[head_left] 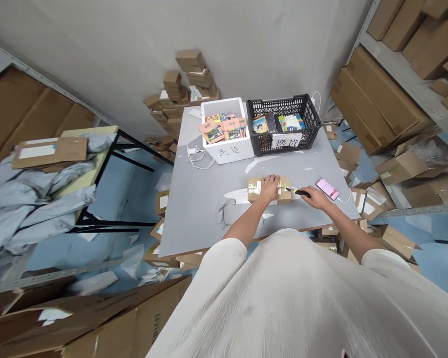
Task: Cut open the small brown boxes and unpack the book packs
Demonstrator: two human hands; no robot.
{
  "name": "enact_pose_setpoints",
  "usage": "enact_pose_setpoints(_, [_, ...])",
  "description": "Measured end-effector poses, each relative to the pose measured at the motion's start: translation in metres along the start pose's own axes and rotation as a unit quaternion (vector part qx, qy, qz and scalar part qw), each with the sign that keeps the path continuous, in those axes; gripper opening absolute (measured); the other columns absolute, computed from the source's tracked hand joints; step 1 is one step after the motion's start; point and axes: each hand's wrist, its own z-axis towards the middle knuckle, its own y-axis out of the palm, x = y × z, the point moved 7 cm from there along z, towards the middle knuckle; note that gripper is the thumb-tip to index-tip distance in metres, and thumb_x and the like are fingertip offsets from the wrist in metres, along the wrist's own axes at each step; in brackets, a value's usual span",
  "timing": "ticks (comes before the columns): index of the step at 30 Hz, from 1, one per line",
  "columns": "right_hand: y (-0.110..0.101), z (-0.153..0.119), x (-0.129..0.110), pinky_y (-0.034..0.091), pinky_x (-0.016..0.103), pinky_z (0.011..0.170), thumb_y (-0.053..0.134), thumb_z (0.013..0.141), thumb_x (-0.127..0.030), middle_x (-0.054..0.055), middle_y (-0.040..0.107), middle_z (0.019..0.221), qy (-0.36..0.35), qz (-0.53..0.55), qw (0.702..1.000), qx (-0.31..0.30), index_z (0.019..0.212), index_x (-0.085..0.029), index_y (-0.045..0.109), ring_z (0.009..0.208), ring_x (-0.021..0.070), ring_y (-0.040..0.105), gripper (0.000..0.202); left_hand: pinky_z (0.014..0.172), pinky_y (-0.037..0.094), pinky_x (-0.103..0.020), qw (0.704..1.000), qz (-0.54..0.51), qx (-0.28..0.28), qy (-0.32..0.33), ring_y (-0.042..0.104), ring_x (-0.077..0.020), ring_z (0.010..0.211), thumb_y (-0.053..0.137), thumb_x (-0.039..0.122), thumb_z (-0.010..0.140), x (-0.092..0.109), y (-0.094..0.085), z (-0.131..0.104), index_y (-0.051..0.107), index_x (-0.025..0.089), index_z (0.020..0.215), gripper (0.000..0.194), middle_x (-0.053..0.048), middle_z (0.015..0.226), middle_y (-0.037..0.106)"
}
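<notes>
On the grey table lies a small brown cardboard box (284,195) with shiny tape and a white label. My left hand (270,188) holds it from above, its fingers reaching to the box's far edge and covering part of the label. My right hand (315,197) is closed around the handle of a black and yellow utility knife (300,192). The knife points left, its tip at the right part of the box's top; the blade's exact contact is too small to tell. Just right of my right hand lies a phone (327,189) with a lit pink screen.
A white foam bin (231,151) of booklets and a black plastic crate (285,144) of books stand at the table's back. A white cable (201,158) lies left. Cardboard boxes (173,94) pile up behind; grey parcels (41,199) cover a left-hand table. Shelves flank both sides.
</notes>
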Motion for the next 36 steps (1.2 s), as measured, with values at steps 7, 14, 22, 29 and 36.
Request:
enact_pose_setpoints(7, [0.014, 0.007, -0.01, 0.056, 0.042, 0.103, 0.058, 0.108, -0.037, 0.013, 0.075, 0.133, 0.011, 0.006, 0.999, 0.038, 0.147, -0.027, 0.072, 0.119, 0.0315, 0.071, 0.043, 0.135, 0.023, -0.059, 0.999, -0.004, 0.052, -0.012, 0.034, -0.0345, 0.169, 0.046, 0.022, 0.102, 0.006, 0.006, -0.019, 0.033, 0.02, 0.175, 0.074, -0.02, 0.178, 0.043])
enact_pose_setpoints(14, [0.018, 0.001, -0.008, 0.056, 0.041, 0.103, 0.052, 0.11, -0.04, 0.013, 0.073, 0.133, 0.005, 0.002, 0.998, 0.067, 0.15, -0.027, 0.069, 0.119, 0.0316, 0.07, 0.045, 0.137, 0.02, -0.061, 0.998, 0.002, 0.052, -0.022, 0.033, -0.0318, 0.17, 0.037, 0.024, 0.106, 0.005, 0.011, -0.021, 0.035, 0.02, 0.175, 0.069, -0.018, 0.179, 0.043])
enact_pose_setpoints(22, [-0.004, 0.0, 0.03, 0.055, 0.05, 0.106, 0.051, 0.107, -0.041, 0.016, 0.073, 0.132, 0.029, 0.008, 0.993, 0.116, 0.15, -0.025, 0.07, 0.121, 0.0368, 0.068, 0.05, 0.138, 0.018, -0.062, 0.999, 0.006, 0.05, -0.02, 0.034, -0.0328, 0.169, 0.042, 0.024, 0.105, 0.004, 0.011, -0.024, 0.037, 0.021, 0.174, 0.07, -0.018, 0.18, 0.042])
enact_pose_setpoints(29, [-0.019, 0.006, 0.065, 0.054, 0.053, 0.109, 0.059, 0.1, -0.047, 0.017, 0.073, 0.135, 0.068, 0.05, 0.987, 0.138, 0.149, -0.021, 0.067, 0.125, 0.0381, 0.066, 0.056, 0.139, 0.016, -0.061, 0.998, -0.004, 0.066, -0.018, 0.035, -0.032, 0.169, 0.044, 0.028, 0.106, 0.005, 0.007, -0.026, 0.034, 0.021, 0.176, 0.071, -0.018, 0.177, 0.047])
enact_pose_setpoints(36, [0.002, 0.043, 0.026, 0.054, 0.048, 0.109, 0.059, 0.1, -0.048, 0.017, 0.072, 0.134, 0.043, 0.087, 0.991, 0.088, 0.14, -0.021, 0.071, 0.123, 0.0347, 0.067, 0.05, 0.138, 0.019, -0.062, 0.997, -0.012, 0.055, -0.056, 0.027, -0.0352, 0.172, 0.045, 0.042, 0.11, -0.015, 0.0, -0.056, 0.044, 0.02, 0.17, 0.064, -0.018, 0.185, 0.031])
